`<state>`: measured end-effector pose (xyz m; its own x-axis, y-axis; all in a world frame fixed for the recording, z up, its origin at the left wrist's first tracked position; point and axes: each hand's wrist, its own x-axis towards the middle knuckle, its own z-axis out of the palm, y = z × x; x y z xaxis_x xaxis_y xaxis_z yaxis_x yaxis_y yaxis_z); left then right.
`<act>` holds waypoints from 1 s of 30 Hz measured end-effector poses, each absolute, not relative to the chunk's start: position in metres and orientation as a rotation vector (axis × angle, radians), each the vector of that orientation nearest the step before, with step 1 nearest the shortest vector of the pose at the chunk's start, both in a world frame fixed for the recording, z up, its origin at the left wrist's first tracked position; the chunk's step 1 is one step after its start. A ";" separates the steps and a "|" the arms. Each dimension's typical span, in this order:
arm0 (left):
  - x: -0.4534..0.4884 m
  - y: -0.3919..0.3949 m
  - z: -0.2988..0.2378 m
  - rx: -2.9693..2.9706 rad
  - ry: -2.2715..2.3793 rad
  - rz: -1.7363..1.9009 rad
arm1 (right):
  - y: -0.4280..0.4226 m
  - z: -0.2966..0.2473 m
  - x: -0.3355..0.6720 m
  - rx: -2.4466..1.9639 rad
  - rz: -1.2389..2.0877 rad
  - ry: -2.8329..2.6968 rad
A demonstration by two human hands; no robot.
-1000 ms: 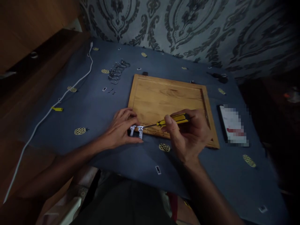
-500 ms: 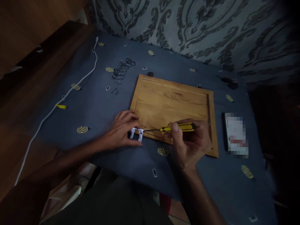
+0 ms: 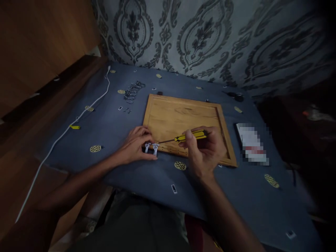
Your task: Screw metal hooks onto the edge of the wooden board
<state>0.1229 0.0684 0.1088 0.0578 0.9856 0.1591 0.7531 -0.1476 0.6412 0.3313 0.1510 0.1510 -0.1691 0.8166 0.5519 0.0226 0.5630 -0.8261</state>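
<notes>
A framed wooden panel (image 3: 181, 115) lies on the blue patterned cloth. At its near left corner my left hand (image 3: 138, 145) is closed, thumb and fingers around a small pale metal fitting (image 3: 155, 149) with two prongs sticking out toward me. Its exact kind I cannot make out. In my right hand (image 3: 206, 150) is a yellow and black screwdriver (image 3: 193, 135), held almost level over the panel, handle to the right. The shaft points left and its tip is at the metal fitting; whether it sits in a screw is too small to tell.
Several metal hooks (image 3: 132, 91) lie in a row at the back left, with small screws (image 3: 127, 110) nearer. A white cable (image 3: 60, 138) crosses the left side. Right of the panel lies a blurred-out packet (image 3: 252, 144). Dark items (image 3: 236, 96) lie at the back right, before the papered wall.
My view has tilted up, so more wall shows. Both hands keep their hold at the panel's corner. The screwdriver tilts slightly more, its handle end a little higher.
</notes>
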 end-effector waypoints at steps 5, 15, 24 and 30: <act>0.123 0.069 0.110 1.960 1.737 0.784 | 0.148 0.148 0.335 -0.734 0.779 -1.675; 0.124 0.066 0.113 1.962 1.713 0.802 | 0.146 0.150 0.336 -0.778 0.859 -1.649; 0.125 0.066 0.113 1.948 1.705 0.801 | 0.146 0.147 0.335 -0.790 0.793 -1.702; 0.125 0.066 0.112 1.947 1.707 0.815 | 0.145 0.146 0.336 -0.810 0.768 -1.738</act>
